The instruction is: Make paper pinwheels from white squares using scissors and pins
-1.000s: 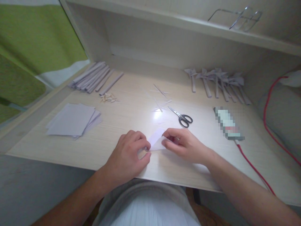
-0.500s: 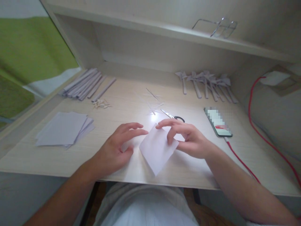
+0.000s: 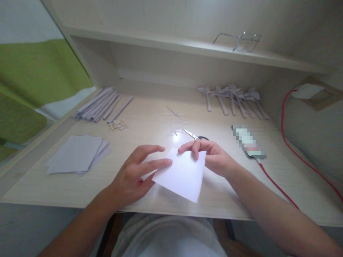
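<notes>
A small white sheet of paper [image 3: 180, 177] is held tilted above the desk's front part. My right hand [image 3: 211, 154] grips its upper right edge, fingers on top and thumb hidden behind. At the left edge, my left hand [image 3: 138, 171] has one fingertip on the paper's face and its thumb partly behind the corner, while the index finger arches clear of it. Just beyond my right hand lie scissors [image 3: 193, 135] with black handles, partly covered by that hand. Thin paper strips [image 3: 175, 125] are scattered farther back.
On the left are stacked paper squares [image 3: 73, 153], rolled paper sticks [image 3: 98, 103] and a small heap of pale bits [image 3: 118, 125]. Several paper pinwheels [image 3: 232, 98] lie at the back right. A phone [image 3: 248, 141] with a red cable [image 3: 278, 187] is on the right.
The paper has turned, its lower corner swinging right. My left hand has moved in from beside it and now touches its left edge. My right hand keeps its grip.
</notes>
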`<state>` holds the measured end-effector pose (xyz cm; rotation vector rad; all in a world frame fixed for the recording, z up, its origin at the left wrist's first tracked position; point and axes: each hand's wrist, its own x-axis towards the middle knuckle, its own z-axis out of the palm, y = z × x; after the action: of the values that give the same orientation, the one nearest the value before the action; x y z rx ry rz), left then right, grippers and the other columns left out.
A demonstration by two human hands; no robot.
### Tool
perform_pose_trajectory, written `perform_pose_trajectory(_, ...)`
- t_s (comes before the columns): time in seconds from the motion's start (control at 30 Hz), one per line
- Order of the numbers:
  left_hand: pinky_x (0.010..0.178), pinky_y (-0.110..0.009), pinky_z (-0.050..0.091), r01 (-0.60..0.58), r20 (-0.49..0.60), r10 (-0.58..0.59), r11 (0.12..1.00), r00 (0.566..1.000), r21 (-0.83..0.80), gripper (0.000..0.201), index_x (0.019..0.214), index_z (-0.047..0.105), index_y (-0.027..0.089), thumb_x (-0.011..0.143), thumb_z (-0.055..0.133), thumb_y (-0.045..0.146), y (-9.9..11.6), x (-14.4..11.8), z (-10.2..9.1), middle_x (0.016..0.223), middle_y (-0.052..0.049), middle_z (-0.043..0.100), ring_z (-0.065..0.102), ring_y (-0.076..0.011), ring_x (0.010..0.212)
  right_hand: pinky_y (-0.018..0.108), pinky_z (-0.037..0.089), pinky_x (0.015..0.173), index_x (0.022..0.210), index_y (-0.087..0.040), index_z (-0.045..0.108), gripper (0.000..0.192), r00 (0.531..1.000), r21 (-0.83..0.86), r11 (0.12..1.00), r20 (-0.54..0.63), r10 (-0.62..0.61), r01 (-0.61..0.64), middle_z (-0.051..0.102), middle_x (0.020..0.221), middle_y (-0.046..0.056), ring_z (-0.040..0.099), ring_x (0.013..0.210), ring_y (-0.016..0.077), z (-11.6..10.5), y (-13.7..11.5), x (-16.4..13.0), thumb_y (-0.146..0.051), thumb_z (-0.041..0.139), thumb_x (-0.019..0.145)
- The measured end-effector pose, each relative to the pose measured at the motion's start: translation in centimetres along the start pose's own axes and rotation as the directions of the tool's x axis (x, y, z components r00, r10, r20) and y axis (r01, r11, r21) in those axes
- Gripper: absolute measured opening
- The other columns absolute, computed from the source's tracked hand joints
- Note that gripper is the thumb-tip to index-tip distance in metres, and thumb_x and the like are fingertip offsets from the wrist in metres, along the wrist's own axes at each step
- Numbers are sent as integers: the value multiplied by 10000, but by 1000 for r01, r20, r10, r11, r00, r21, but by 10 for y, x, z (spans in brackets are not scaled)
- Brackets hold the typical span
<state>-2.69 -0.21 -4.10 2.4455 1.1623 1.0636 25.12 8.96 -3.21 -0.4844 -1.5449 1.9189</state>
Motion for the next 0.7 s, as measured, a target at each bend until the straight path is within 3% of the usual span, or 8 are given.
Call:
perform_pose_trajectory(0.13, 1020, -428, 478, -130, -62, 132, 991, 989, 37, 361, 1158, 708, 215, 891, 607, -7, 9, 6, -4, 1210, -73, 686, 590, -240, 1163, 378, 566, 891, 895, -212, 692, 52, 999, -282, 959, -40, -21, 9, 718, 1293, 102, 672, 1186, 249, -1, -1, 0, -161, 697, 888)
perform_pose_trajectory(0.2, 981, -451, 479, -138, -6, 139, 985, 990, 103, 272, 1102, 705, 178, 885, 634, 30, 17, 9, -4, 1111, -73, 728, 614, -252, 1084, 424, 523, 983, 1041, -234, 713, 217, 966, -603, 798, -199, -162, 9, 713, 1288, 87, 649, 1212, 252, -3, -2, -1, -106, 627, 889)
perform_pose_trajectory(0.27, 937, -460, 472, -104, 74, 92, 976, 993, 193, 154, 993, 704, 172, 892, 641, 74, 26, 9, 0, 1007, -58, 743, 625, -251, 1003, 430, 497, 995, 1126, -242, 706, 319, 887, -813, 580, -304, -348, -51, 732, 1193, 72, 666, 1131, 245, -2, -4, -3, -74, 585, 883)
perform_pose_trajectory(0.33, 886, -463, 464, -54, 136, 18, 964, 991, 262, 86, 890, 686, 179, 907, 626, 119, 34, 9, 9, 915, -47, 730, 624, -251, 936, 405, 506, 951, 1114, -228, 699, 287, 882, -875, 484, -253, -397, -33, 739, 1100, 62, 680, 1035, 236, 3, -9, -6, -96, 623, 870)
perform_pose_trajectory(0.4, 822, -457, 454, 4, 177, -57, 959, 983, 285, 101, 828, 665, 187, 911, 617, 155, 40, 10, 21, 845, -40, 703, 610, -251, 878, 366, 522, 905, 1098, -221, 690, 281, 964, -856, 503, -23, -265, 118, 733, 1069, 55, 677, 992, 226, 10, -14, -9, -156, 720, 826)
perform_pose_trajectory(0.47, 772, -439, 444, 68, 214, -124, 966, 969, 251, 115, 793, 652, 191, 903, 623, 169, 43, 12, 32, 804, -31, 680, 594, -243, 838, 352, 525, 880, 1077, -213, 694, 308, 977, -830, 522, 209, -37, 197, 729, 1047, 54, 668, 967, 225, 19, -17, -12, -215, 792, 784)
perform_pose_trajectory(0.6, 786, -406, 459, 226, 224, -239, 971, 945, 82, 84, 838, 681, 191, 905, 637, 164, 40, 11, 42, 852, -37, 685, 599, -226, 868, 310, 485, 761, 954, -182, 697, 74, 975, -873, 467, 203, 87, 140, 710, 907, 43, 631, 830, 184, 27, -8, -12, -172, 672, 885)
perform_pose_trajectory(0.7, 817, -408, 464, 299, 183, -299, 954, 937, 26, 27, 900, 698, 195, 893, 673, 187, 32, 1, 35, 919, -53, 681, 596, -234, 914, 284, 435, 688, 929, -172, 697, 92, 983, -883, 465, 133, 130, 58, 673, 806, 14, 584, 733, 157, 26, 0, -11, -131, 625, 891)
